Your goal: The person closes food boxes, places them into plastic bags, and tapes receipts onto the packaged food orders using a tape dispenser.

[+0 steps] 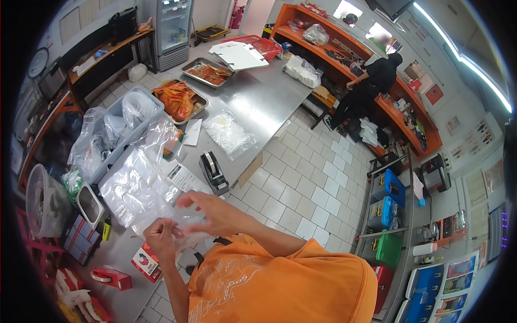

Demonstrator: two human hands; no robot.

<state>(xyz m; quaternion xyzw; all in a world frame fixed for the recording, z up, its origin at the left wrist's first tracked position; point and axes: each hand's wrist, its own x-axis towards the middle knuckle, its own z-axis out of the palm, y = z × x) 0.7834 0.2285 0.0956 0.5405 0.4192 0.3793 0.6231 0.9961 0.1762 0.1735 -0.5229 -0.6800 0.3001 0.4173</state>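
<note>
My left hand [162, 237] is closed at the table edge, its fingertips pinched on a thin clear plastic bag [187, 240]. Close beside it, my right hand [207, 214] has its fingers and thumb spread apart, slightly blurred, over the plastic. Flat clear plastic bags [132, 188] lie in a pile just beyond both hands. A printed paper sheet [186, 177] rests partly by that pile. To its right stands a black tape dispenser [214, 172]. A red and white card [146, 262] lies near my left wrist.
Farther along the steel table [245, 99] are a bag of white items [229, 132], trays of red-orange food [175, 102] and a white lid [239, 55]. A grey-blue bin [110, 156] holds plastic bags. Another person [379, 75] stands by orange shelving [318, 40].
</note>
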